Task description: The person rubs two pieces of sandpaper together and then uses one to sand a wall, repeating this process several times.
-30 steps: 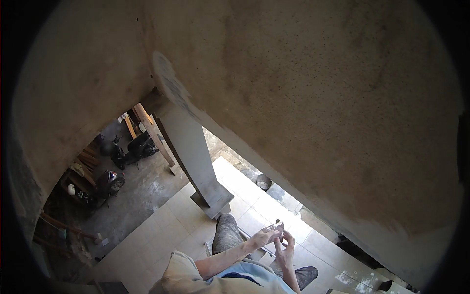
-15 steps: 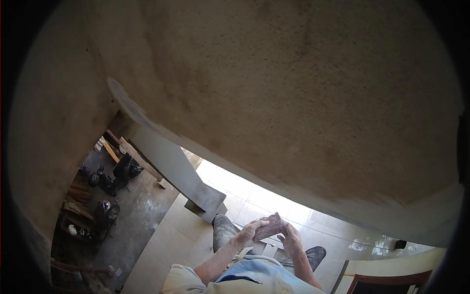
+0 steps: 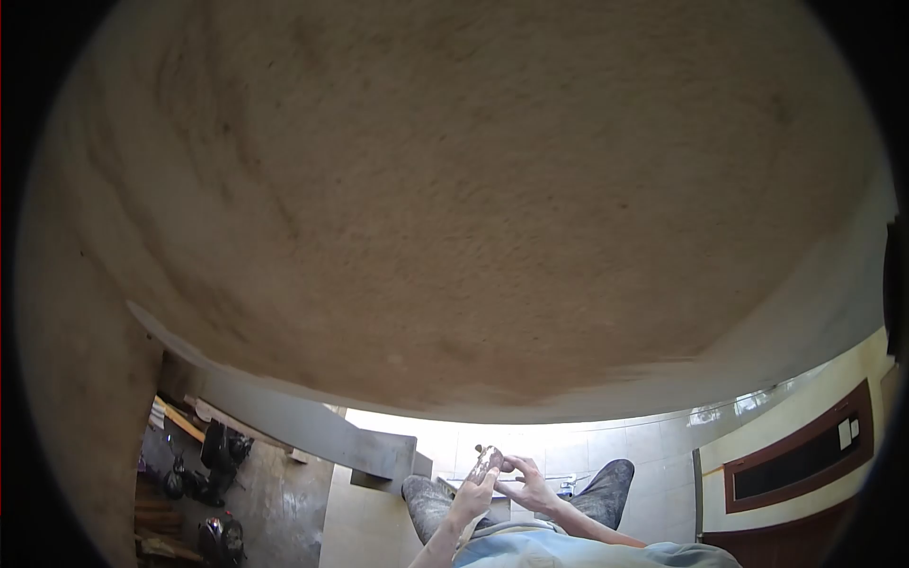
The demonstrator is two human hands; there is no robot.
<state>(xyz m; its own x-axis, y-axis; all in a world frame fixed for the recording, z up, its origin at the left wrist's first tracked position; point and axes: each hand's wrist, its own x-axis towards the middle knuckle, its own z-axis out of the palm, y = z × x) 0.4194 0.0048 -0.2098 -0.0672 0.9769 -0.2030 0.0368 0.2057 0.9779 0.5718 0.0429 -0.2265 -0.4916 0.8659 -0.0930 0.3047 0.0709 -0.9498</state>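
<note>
The left hand grips a small reddish block upright in front of the chest, while the right hand, fingers loosely curled, touches its side as if steadying it, above the tiled floor.

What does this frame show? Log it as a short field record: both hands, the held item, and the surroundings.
left hand: grips the lower part of a small brownish pad
right hand: fingers touch the pad's side
small brownish pad: held upright between both hands; exact kind unclear
plastered surface: rough, fills most of the view
floor: pale tiles far below
motorbikes: parked lower left
</note>
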